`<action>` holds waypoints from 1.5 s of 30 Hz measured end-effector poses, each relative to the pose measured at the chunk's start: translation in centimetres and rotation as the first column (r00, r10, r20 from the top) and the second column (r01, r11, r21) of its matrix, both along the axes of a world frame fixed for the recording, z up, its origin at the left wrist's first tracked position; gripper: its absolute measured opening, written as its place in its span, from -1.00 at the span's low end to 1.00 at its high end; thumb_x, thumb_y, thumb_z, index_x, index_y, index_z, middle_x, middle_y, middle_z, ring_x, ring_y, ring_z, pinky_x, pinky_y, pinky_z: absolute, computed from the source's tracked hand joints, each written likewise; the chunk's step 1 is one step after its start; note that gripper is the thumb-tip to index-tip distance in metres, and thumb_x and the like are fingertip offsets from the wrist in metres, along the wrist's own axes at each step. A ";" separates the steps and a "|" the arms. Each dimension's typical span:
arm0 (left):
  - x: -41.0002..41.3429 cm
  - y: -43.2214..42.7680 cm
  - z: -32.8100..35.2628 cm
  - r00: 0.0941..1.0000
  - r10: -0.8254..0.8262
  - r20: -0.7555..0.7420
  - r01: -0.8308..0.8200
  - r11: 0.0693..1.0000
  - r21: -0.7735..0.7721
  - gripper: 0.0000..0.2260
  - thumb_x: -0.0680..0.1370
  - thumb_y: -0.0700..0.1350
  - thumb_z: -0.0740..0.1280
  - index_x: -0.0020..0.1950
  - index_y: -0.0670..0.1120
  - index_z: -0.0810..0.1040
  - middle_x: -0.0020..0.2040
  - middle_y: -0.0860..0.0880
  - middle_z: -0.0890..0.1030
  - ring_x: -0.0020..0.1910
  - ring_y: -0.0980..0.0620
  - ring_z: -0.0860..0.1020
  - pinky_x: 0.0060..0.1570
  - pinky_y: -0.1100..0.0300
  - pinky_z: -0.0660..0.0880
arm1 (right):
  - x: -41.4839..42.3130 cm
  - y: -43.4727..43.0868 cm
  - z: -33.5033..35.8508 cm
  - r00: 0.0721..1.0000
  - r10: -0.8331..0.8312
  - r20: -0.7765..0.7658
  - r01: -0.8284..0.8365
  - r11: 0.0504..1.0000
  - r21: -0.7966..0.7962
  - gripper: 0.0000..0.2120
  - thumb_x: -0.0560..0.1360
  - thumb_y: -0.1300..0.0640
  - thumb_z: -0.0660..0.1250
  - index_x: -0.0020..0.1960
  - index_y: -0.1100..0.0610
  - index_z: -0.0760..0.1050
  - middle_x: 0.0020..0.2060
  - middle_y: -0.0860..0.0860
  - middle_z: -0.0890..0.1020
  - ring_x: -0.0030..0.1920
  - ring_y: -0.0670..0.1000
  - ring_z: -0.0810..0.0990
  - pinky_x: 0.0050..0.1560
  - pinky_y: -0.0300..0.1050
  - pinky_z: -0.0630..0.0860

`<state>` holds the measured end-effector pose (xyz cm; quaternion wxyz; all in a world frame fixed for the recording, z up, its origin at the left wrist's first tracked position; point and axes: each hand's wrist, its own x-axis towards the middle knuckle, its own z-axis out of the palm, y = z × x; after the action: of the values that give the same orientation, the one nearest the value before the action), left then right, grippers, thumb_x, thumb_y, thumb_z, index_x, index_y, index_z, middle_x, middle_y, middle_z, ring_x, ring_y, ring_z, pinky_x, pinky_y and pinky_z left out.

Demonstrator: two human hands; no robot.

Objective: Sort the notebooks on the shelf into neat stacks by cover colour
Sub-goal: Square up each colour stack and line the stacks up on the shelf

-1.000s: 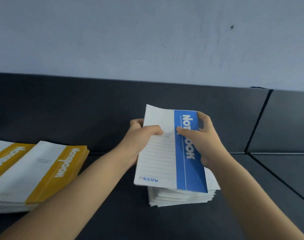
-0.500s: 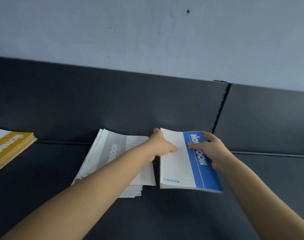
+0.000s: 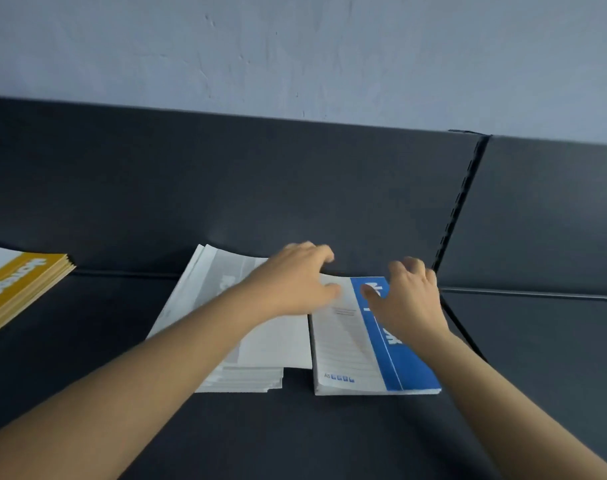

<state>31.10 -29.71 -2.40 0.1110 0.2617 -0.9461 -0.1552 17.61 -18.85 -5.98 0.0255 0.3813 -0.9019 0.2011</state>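
A: SORTING UNDER WAY. On the dark shelf point(image 3: 295, 438) in front of you, three colours lie apart. How far along are you?

B: Well along, by the look of it. The grey-banded stack point(image 3: 271, 341) sits under your left forearm with its layers fanned out of line, so it probably needs squaring. The yellow stack point(image 3: 21, 285) lies well off to the left of your left hand, its edges fairly even, cut by the frame. The blue notebook point(image 3: 399, 362) lies flat beneath both your hands, just beside the grey stack's right edge.

A: And your hands?

B: Your left hand point(image 3: 295, 282) reaches over the blue notebook's far left corner. Its thumb is on the white panel and its fingers are loosely bent past the edge, grasping nothing. Your right hand point(image 3: 409, 296) is spread and relaxed over the blue band with the thumb tip on the cover. I judge it released.

A: The count?

B: One shelf and three piles: one grey, one yellow, one blue. Two hands. Only one blue cover shows, and its edge does not tell whether others lie beneath it. The grey and yellow piles each hold several notebooks, the layers too fine to count. What lies lower in the grey pile is hidden.
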 end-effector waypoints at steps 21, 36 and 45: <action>12.9 -12.4 -2.2 0.905 0.425 -0.006 -0.109 0.246 0.963 -0.47 0.15 -0.18 0.56 0.12 -0.09 0.59 0.13 -0.03 0.61 0.07 -0.02 0.57 0.07 0.14 0.51 | 12.9 -10.1 1.2 0.740 0.033 0.672 0.047 0.994 -0.101 -0.28 0.34 0.08 0.52 0.42 0.01 0.30 0.23 -0.01 0.39 0.20 0.08 0.38 0.25 0.03 0.36; 21.0 -15.3 1.2 0.631 0.315 -0.709 0.460 0.584 0.669 -0.42 0.12 -0.37 0.28 0.07 0.05 0.52 -0.10 -0.03 0.63 -0.09 -0.01 0.62 -0.19 0.07 0.59 | 22.3 -13.6 3.5 0.676 0.564 0.475 0.079 0.585 -0.807 -0.59 0.24 0.15 0.60 0.06 0.08 0.60 -0.06 -0.08 0.71 -0.06 -0.08 0.69 -0.09 -0.15 0.62; 23.3 -16.8 -0.6 0.695 0.161 -0.701 0.423 0.696 0.580 -0.22 0.19 -0.15 0.55 0.38 -0.05 0.36 0.21 -0.12 0.58 0.19 -0.06 0.58 0.05 0.07 0.58 | 22.5 -15.6 1.3 0.713 0.641 0.284 -0.077 0.474 -0.877 -0.53 0.32 0.02 0.54 0.17 0.12 0.52 0.03 -0.02 0.67 0.05 -0.04 0.65 -0.03 -0.15 0.59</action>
<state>54.45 -46.53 -3.00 0.3426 0.1281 -0.7114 -0.6002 40.07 -34.44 -4.63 -0.1241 0.4346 -0.5531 0.6998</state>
